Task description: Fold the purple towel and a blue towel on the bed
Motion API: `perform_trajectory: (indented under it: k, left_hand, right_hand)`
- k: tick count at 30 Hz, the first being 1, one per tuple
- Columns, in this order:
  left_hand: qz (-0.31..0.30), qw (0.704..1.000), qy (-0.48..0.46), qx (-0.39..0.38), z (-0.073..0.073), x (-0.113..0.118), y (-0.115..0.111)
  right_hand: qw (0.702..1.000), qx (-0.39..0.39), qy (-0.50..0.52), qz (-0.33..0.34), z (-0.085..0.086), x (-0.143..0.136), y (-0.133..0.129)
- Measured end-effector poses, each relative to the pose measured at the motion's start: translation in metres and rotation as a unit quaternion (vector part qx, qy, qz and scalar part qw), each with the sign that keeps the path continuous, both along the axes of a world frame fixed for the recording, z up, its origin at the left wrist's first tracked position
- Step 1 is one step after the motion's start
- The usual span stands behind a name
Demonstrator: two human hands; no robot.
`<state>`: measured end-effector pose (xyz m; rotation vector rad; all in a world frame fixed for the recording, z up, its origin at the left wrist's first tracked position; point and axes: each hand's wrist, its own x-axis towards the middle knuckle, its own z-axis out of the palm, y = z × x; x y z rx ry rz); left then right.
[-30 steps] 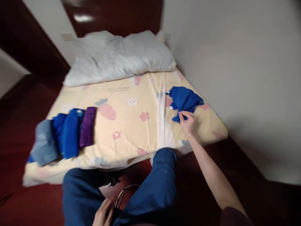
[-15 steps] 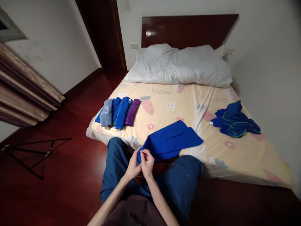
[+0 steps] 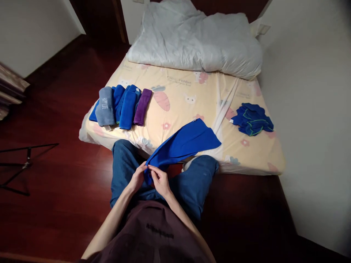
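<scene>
A long blue towel point(image 3: 183, 140) stretches from the bed's front edge down to my lap, its far end flat on the sheet. My left hand point(image 3: 138, 178) is closed on the near end, which hangs between my knees. Right beside it, my right hand point(image 3: 160, 181) pinches the same end, thumb and fingers together. The cloth's lower tip droops below the fingers, partly hidden by them. On the bed to the left lie rolled towels: a grey-blue one point(image 3: 106, 106) with lettering, a bright blue one point(image 3: 127, 109) and a purple one point(image 3: 143, 107).
A crumpled dark blue cloth point(image 3: 252, 119) with green edging lies on the bed's right side. Behind is a thick pale quilt point(image 3: 194, 38). The patterned bed sheet point(image 3: 189, 86) spreads between. A black tripod leg point(image 3: 13, 175) stands on the dark red floor at left.
The view has tipped downward. Both hands remain on the towel's near end, which is now narrower and more gathered at my fingers. The rolled towels stay in place.
</scene>
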<state>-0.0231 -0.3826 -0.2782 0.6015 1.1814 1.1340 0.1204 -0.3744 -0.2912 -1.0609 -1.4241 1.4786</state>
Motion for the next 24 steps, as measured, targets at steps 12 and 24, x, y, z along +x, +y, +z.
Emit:
perform_trajectory:
  k: [12,24]
  left_hand:
    - [-0.18,0.894,0.386,0.135,0.066,-0.047,-0.012]
    - [-0.198,0.795,0.527,0.228,0.149,-0.1,-0.034]
  right_hand:
    - [0.898,0.289,-0.331,0.023,0.033,0.055,0.09]
    - [0.694,0.269,-0.617,0.255,-0.001,0.115,0.212]
